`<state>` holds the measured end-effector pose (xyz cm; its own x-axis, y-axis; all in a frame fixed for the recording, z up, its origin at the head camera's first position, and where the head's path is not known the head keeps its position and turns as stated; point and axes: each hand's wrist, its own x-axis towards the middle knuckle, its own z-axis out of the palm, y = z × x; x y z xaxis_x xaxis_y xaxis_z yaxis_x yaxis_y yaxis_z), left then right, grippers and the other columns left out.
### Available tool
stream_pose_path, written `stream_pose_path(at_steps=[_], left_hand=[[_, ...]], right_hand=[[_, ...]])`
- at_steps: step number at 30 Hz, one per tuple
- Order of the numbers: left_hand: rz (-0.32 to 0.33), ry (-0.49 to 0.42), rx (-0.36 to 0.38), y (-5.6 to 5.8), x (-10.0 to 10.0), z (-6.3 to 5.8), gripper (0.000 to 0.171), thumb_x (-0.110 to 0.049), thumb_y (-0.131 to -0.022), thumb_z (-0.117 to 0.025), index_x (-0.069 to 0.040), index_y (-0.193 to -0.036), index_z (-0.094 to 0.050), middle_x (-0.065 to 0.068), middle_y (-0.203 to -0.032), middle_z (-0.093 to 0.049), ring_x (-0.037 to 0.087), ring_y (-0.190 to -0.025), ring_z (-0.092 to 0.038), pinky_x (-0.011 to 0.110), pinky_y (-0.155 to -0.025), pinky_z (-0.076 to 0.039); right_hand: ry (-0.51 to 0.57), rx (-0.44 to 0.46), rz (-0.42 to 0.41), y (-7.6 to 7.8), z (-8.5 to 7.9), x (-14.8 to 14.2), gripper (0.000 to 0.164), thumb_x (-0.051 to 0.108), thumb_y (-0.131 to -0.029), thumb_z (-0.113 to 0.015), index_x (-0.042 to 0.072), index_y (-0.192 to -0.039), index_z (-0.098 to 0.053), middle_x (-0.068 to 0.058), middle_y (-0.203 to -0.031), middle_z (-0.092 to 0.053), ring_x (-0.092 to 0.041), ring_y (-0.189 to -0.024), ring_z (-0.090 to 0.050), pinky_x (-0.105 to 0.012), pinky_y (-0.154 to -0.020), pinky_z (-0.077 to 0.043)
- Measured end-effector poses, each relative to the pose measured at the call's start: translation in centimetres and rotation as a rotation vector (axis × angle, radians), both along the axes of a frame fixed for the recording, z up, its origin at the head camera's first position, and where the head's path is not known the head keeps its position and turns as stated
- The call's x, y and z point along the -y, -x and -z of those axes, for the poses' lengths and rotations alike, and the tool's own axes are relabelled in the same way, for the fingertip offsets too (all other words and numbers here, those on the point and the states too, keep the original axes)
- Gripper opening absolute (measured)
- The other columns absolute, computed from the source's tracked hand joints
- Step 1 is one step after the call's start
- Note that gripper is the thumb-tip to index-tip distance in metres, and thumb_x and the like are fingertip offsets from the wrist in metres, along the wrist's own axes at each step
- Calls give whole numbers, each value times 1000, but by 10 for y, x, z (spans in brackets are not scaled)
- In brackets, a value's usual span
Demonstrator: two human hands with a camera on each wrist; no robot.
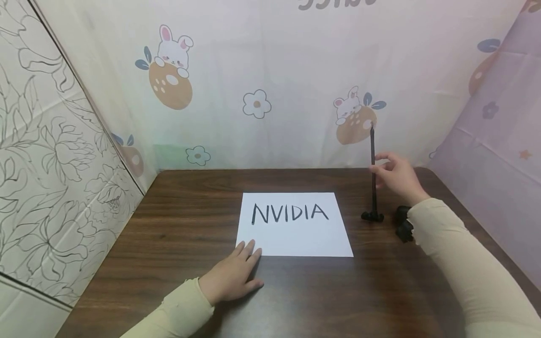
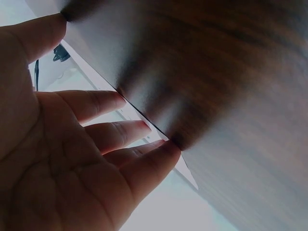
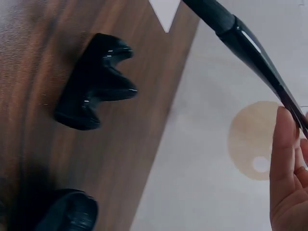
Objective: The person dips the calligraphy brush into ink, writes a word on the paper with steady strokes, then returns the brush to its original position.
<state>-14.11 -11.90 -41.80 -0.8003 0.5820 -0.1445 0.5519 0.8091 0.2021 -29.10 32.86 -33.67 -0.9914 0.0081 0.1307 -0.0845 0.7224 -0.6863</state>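
My right hand (image 1: 397, 176) pinches the slim black handle of a calligraphy brush (image 1: 373, 150) between thumb and fingers, and the brush stands almost upright. Its lower end overlaps a small black brush rest (image 1: 372, 217) in the head view. The right wrist view shows the thicker end of the brush (image 3: 211, 14) and the peaked brush rest (image 3: 89, 86) on the table. My left hand (image 1: 234, 272) lies with fingers spread, fingertips on the lower left corner of a white sheet of paper (image 1: 296, 241). Bold black letters on the sheet read NVIDIA.
A dark round pot (image 3: 72, 211) sits near the brush rest, partly behind my right sleeve (image 1: 448, 234) in the head view. The brown wooden table (image 1: 190, 211) ends at a cloth backdrop (image 1: 262, 56) printed with rabbits and flowers. A flower-patterned panel (image 1: 55, 141) borders the left side.
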Motion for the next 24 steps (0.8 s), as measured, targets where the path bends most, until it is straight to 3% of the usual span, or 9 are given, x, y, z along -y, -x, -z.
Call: stream_pose_path(at_steps=[8, 15, 24], left_hand=[[5, 6, -10, 0, -1, 3, 73, -50, -93, -59, -4, -147, -42, 23, -156, -34, 44, -143, -34, 51, -113, -37], [-3, 9, 10, -1, -1, 3, 73, -51, -93, -59, -5, -148, -42, 22, -157, -32, 43, -144, -33, 52, -113, -37], [0, 11, 4, -2, -1, 2, 73, -51, -93, -59, -5, -148, -42, 22, -157, -33, 43, -143, -33, 51, -113, -37]], right_hand=[[19, 178, -37, 5, 25, -5, 59, 38, -98, -57, 2, -142, -41, -21, -102, -64, -26, -80, -66, -39, -70, -60], [21, 224, -19, 10, 36, -5, 57, 32, -100, -56, -3, -141, -41, -12, -87, -64, -23, -71, -66, -40, -68, -60], [57, 298, -10, 15, 53, -8, 54, 23, -101, -53, -9, -142, -37, -16, -96, -63, -16, -76, -63, -37, -71, -61]])
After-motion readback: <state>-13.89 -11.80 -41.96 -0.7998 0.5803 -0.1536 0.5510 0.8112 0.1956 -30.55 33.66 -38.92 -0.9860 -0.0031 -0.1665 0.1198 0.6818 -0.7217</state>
